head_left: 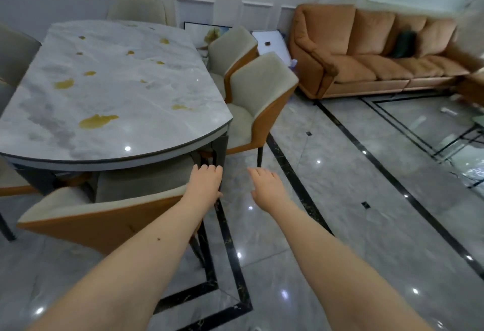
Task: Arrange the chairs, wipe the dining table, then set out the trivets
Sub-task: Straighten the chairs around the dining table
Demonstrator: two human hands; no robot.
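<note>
The dining table fills the left half of the view, its pale marbled top spotted with yellow spills from the near edge to the far end; no trivets show anywhere on it.

The near chair, grey-cushioned with an orange back shell, sits tucked at the table's near rounded end, its backrest angled toward the camera. The left hand lies on the right end of that backrest with fingers extended and close together, pointing away over the top edge; whether the thumb wraps under the rim cannot be told. The right hand hangs in the air just right of the left one, fingers straight and relaxed, touching nothing, above the grey tiled floor.

Two more chairs of the same kind stand along the table's right side: the nearer one turned slightly outward, the farther one just behind it; another chair back rises at the far end, and part of one shows at the left edge.

An orange sofa stands against the far right wall, well apart from the table.
</note>
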